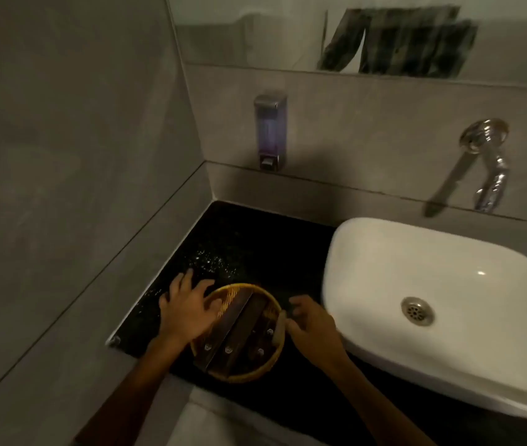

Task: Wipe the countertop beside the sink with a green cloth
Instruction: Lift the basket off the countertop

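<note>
The black countertop [255,243] runs left of a white basin sink [394,252]. White specks [212,263] are scattered on its left part. A round woven basket [257,370] with several dark flat packets [239,329] sits near the counter's front edge. My left hand [186,313] grips the basket's left rim, thumb inside and fingers spread outside. My right hand [313,323] holds the right rim with curled fingers, close to the sink's side. No green cloth is in view.
A soap dispenser [270,130] hangs on the back wall above the counter. A chrome tap [489,175] sticks out over the sink. A grey tiled wall [78,188] closes the left side, and a mirror [368,30] spans the top.
</note>
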A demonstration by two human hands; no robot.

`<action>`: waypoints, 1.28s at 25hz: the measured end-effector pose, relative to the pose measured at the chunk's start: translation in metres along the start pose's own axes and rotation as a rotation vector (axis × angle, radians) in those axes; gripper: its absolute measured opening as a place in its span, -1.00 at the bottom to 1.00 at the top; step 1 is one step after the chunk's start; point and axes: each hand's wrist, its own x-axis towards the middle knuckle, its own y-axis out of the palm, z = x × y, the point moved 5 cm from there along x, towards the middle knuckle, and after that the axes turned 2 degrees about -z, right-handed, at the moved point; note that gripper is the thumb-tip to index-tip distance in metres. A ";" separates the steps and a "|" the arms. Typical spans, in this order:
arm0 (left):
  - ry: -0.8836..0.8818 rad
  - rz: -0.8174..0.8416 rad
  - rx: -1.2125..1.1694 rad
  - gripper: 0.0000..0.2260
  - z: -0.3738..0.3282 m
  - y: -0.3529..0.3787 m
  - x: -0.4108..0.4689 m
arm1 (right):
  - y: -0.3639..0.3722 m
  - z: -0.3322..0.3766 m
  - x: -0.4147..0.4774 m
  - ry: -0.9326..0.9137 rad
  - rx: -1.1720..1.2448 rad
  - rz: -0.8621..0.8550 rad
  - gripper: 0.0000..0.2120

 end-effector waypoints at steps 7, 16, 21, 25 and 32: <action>-0.261 0.059 -0.445 -0.63 0.050 0.017 -0.006 | 0.050 -0.020 0.003 0.351 0.217 0.140 -0.49; -0.179 0.257 -0.710 -0.68 0.012 0.042 -0.059 | -0.011 -0.067 -0.074 0.435 0.231 -0.001 -0.57; -0.109 0.316 -0.713 -0.70 -0.030 0.080 -0.093 | -0.045 -0.102 -0.108 0.479 0.126 -0.040 -0.52; -0.131 0.312 -0.571 -0.56 -0.038 0.087 -0.101 | -0.058 -0.109 -0.113 0.433 0.091 -0.050 -0.55; 0.179 -0.073 -0.489 -0.70 -0.209 0.050 -0.108 | -0.196 -0.155 -0.143 0.383 0.050 -0.158 -0.94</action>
